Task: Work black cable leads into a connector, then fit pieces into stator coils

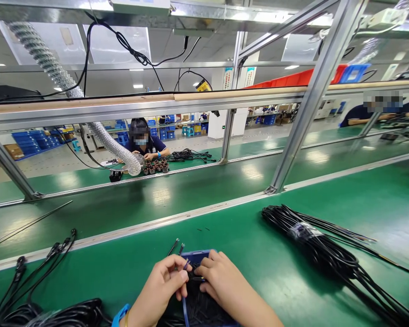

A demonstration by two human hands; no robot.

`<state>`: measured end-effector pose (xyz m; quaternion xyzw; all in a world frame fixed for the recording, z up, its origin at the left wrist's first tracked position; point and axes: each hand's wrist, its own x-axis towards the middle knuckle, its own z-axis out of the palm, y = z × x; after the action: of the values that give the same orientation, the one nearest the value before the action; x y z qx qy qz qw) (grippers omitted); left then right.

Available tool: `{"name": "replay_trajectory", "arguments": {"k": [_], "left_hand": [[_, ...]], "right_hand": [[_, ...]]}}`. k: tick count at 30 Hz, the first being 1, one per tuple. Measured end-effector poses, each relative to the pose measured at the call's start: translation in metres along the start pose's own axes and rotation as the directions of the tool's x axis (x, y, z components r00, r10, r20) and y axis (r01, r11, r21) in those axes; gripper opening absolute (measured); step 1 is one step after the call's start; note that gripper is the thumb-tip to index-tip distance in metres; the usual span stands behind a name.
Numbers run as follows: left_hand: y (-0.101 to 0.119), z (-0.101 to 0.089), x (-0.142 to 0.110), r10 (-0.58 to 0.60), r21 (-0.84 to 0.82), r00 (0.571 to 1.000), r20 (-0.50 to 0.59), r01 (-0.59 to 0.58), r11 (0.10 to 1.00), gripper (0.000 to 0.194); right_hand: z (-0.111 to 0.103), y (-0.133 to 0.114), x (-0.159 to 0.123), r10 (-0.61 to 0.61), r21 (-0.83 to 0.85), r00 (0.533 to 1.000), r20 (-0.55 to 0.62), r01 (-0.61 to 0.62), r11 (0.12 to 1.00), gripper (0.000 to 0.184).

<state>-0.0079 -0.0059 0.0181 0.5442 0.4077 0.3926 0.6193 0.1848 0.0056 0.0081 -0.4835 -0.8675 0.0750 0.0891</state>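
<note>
My left hand (165,284) is closed in a pinch on a thin cable end (187,262), whose fine wire tips stick up past the fingertips. My right hand (221,277) reaches over a blue bin (185,313), fingers bent down and closed among its contents; what lies between them is mostly hidden. Many small black tube pieces (204,309) fill the bin. Just behind the left hand, two stripped cable ends (175,245) point upward. Both hands are close together at the bin's left side.
A taped bundle of black cables (305,231) lies to the right. More black cables with connectors (19,268) lie at left. Metal posts (313,95) and a rail (177,222) cross behind the green bench (245,227). A person (143,141) sits opposite, near a flexible duct (116,150).
</note>
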Motion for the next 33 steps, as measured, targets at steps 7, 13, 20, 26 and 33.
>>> {"name": "replay_trajectory", "arguments": {"k": [7, 13, 20, 26, 33], "left_hand": [[-0.003, 0.0, 0.001, -0.027, -0.069, 0.999, -0.039, 0.024, 0.997, 0.048], [0.0, 0.002, 0.002, 0.001, -0.084, 0.997, -0.076, -0.008, 0.996, 0.047], [-0.002, 0.002, 0.0, -0.037, -0.058, 0.997, -0.071, 0.033, 0.998, 0.042], [-0.007, 0.002, 0.0, -0.052, 0.033, 0.995, -0.091, 0.055, 0.998, 0.036], [-0.005, 0.0, 0.003, -0.017, 0.082, 0.995, -0.1, 0.025, 0.996, 0.041]], "right_hand": [[0.008, -0.001, 0.003, -0.003, -0.005, 0.999, -0.038, 0.003, 1.0, 0.012], [-0.001, 0.008, 0.005, 0.093, 0.046, 0.987, -0.13, -0.088, 0.995, 0.019], [-0.01, 0.01, 0.0, 0.116, 0.518, 0.939, -0.325, 0.074, 0.852, 0.014], [-0.001, -0.007, -0.002, -0.072, 0.394, 0.834, -0.548, 0.333, 0.857, 0.013], [-0.004, -0.007, -0.004, -0.096, 0.347, 0.796, -0.597, 0.364, 0.864, 0.013]]}}
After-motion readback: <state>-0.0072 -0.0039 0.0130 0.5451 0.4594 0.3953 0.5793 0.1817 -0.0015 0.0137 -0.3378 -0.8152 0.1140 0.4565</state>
